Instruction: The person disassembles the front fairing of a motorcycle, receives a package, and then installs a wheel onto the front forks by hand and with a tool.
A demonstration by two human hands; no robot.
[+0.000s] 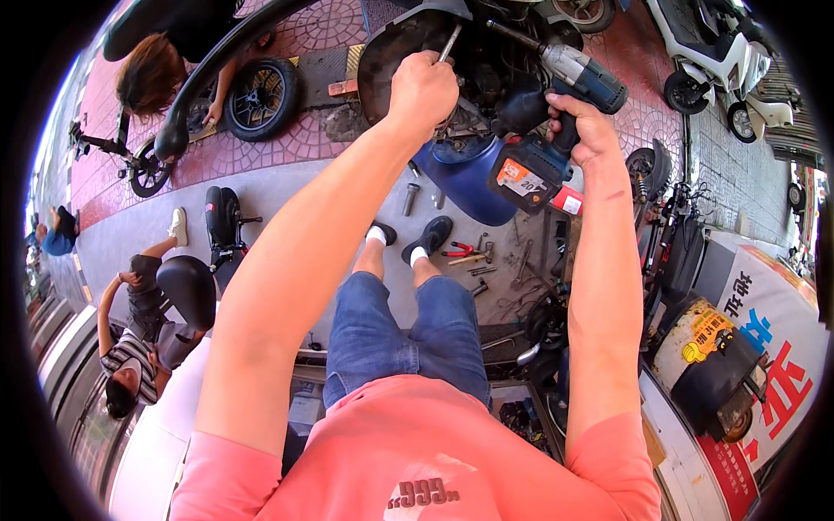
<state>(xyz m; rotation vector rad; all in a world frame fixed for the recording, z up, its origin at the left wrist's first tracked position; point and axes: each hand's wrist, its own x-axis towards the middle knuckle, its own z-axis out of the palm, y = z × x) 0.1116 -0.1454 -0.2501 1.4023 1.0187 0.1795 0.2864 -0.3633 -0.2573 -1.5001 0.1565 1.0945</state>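
My right hand (584,130) is wrapped round the grip of a cordless impact wrench (580,74) with a battery at its base. A long dark socket bar (514,36) on its nose points up and left at the opened scooter (382,65). My left hand (424,94) is a fist over the scooter's workings, closed on a slim metal rod (451,42) that sticks out above it. What kind of tool the rod belongs to is hidden by the fingers. Below both hands sits a blue scooter panel (473,187).
On the ground near my feet lie red-handled pliers (460,253), a hammer (478,257), a socket (411,199) and several wrenches. A loose wheel (261,98) lies at far left, by a crouching person (152,78). Another person (135,347) sits at left. Scooter parts (673,226) crowd the right.
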